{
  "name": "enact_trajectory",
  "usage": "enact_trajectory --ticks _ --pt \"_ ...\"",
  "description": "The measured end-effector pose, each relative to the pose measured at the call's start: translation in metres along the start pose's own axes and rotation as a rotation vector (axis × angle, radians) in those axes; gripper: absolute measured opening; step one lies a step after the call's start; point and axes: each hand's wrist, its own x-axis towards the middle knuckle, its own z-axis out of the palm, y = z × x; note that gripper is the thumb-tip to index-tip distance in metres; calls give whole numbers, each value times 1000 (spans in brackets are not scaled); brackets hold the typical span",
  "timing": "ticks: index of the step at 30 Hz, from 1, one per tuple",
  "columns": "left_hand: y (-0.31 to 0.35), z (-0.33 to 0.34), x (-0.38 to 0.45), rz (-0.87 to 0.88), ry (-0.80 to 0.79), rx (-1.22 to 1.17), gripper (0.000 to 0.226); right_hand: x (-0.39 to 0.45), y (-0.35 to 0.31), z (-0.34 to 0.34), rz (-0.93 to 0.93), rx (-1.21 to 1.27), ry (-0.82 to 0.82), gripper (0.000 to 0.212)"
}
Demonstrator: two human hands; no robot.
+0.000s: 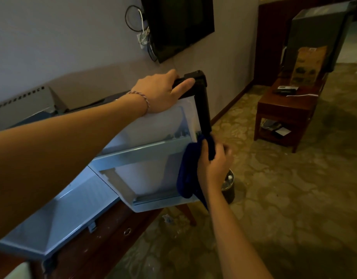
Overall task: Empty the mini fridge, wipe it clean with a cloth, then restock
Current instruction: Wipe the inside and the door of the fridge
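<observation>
cloth point(186, 172): dark blue | fridge door point(153, 158): white inside, black edge | carpet point(284, 198): olive, floral

1. A dark wooden cabinet point(105, 236) with a ring pull carries the open mini fridge point(59, 214), which stands directly on its top.
2. The patterned carpet floor point(284, 198) lies to the right of the cabinet.
3. A round metal bin point(230, 188) stands on the floor just beyond the cabinet's leg.
4. Farther from the cabinet, a low wooden table point(284, 109) bears a dark remote point(285, 90) and a white paper point(302, 95).
</observation>
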Motion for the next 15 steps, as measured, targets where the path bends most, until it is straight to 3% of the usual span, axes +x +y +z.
enact_trajectory --ticks 5,11,15 --pt "1 -2 -7 3 12 18 62 -22 -16 -3 -34 -113 -82 71" --pt "5 -6 -11 -17 15 19 59 -2 -33 -4 -241 -68 -17 47" --pt "9 -8 -13 -15 7 16 50 11 -60 2 -341 -90 44 44"
